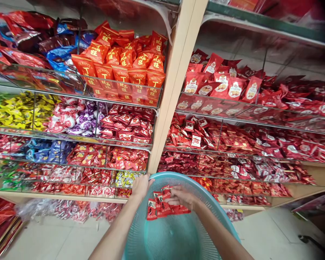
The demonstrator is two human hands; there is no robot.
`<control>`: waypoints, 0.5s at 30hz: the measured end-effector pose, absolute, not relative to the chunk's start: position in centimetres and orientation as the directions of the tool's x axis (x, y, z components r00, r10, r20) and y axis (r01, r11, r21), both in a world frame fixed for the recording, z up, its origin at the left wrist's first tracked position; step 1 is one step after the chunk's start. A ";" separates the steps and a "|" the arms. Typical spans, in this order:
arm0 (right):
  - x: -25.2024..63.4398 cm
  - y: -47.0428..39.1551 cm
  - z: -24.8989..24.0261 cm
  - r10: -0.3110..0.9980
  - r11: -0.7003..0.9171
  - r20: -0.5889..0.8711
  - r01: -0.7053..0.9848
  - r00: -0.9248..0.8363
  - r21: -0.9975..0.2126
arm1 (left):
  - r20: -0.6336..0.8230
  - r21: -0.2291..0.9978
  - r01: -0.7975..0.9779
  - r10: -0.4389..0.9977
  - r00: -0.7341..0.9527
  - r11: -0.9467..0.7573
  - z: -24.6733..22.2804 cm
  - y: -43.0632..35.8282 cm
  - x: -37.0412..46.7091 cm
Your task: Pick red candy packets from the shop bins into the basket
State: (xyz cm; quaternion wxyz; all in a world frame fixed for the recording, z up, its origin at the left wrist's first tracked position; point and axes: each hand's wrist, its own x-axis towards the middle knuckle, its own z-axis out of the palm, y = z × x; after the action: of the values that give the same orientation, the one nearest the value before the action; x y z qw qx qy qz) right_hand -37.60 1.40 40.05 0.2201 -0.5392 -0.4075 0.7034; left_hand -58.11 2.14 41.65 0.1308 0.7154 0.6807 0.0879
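A large teal plastic basket [173, 234] with perforated sides fills the lower middle of the view. My left hand [141, 186] is closed round its rim at the upper left. Inside the basket's far part, several small red packets [158, 206] with black characters lie side by side. Over the right end of these packets is my right hand [182, 198], its fingers spread a little and touching or just above them. Whether it grips a packet is hard to tell, since the fingers overlap the red wrappers.
Glass-fronted shelves of wrapped sweets [121, 77] rise in front, split by a wooden upright [176, 72]. Beyond the basket, a low wooden shelf edge [70, 198] runs above bagged sweets [78, 211] on the tiled floor [54, 238]. Red packaging [0, 216] lies at far left.
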 end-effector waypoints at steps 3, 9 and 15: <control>-38.0 1.1 39.6 0.741 -0.565 -0.595 0.190 -0.311 -0.803 | -0.057 0.307 0.951 0.996 0.062 -0.041 41.7 2.3 -58.1; -38.0 0.5 40.1 0.728 -0.521 -0.634 0.393 -0.260 -0.758 | -0.059 0.305 0.951 0.996 0.067 -0.046 41.8 2.4 -57.9; -37.6 0.2 41.9 0.680 -0.476 -0.677 0.534 -0.280 -0.699 | -0.052 0.304 0.951 0.996 0.072 -0.053 41.8 2.5 -57.8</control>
State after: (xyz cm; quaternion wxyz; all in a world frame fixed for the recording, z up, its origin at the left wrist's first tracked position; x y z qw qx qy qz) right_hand -37.57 0.23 41.91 0.0594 -0.5972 -0.5082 0.6177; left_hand -57.82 2.48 41.85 0.1303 0.7205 0.6756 0.0858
